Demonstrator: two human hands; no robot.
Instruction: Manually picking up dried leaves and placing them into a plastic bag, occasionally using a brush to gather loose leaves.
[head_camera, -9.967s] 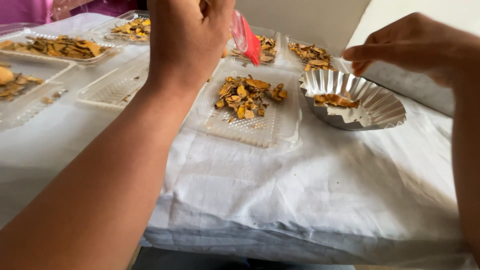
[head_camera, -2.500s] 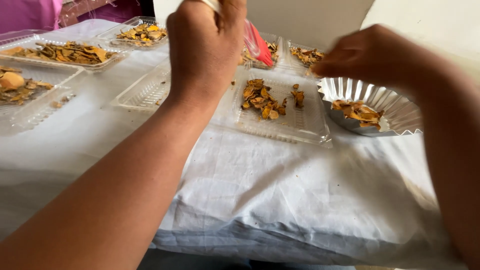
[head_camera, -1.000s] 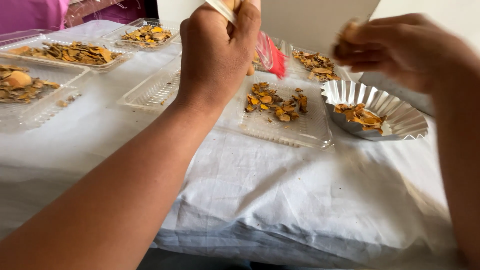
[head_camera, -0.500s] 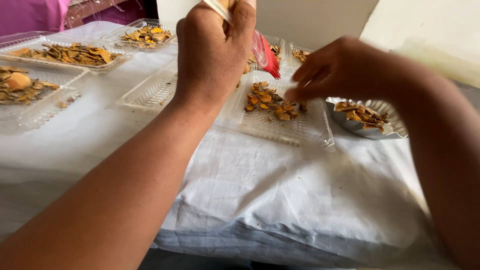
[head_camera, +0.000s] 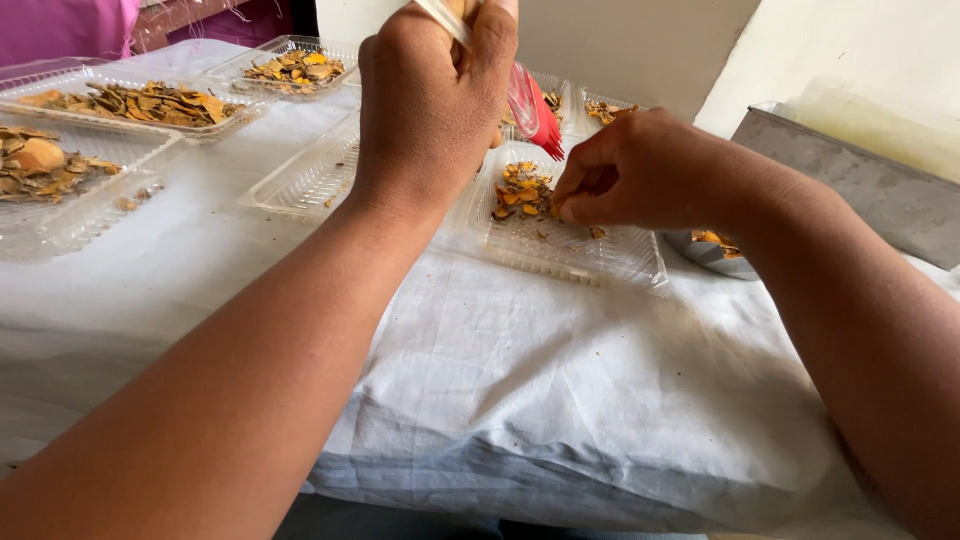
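Note:
My left hand (head_camera: 435, 100) is raised above the table and is shut on a brush with a clear handle and red bristles (head_camera: 535, 110); the bristles point down toward a clear plastic tray (head_camera: 600, 255). That tray holds a small heap of orange-yellow dried slices (head_camera: 520, 190). My right hand (head_camera: 650, 170) reaches into the tray with its fingertips pinched together at the edge of the heap. A fluted silver foil cup (head_camera: 715, 250) with a few slices lies behind my right wrist, mostly hidden.
More clear trays with dried slices stand at the left (head_camera: 130, 100), the far left (head_camera: 45, 170) and the back (head_camera: 295, 65); an almost bare tray (head_camera: 310, 180) lies beneath my left hand. A grey metal box (head_camera: 860, 190) stands at right. White cloth (head_camera: 520, 400) covers the table.
My right hand has come down from above the foil cup and moved left into the tray of slices. My left hand has stayed raised with the brush.

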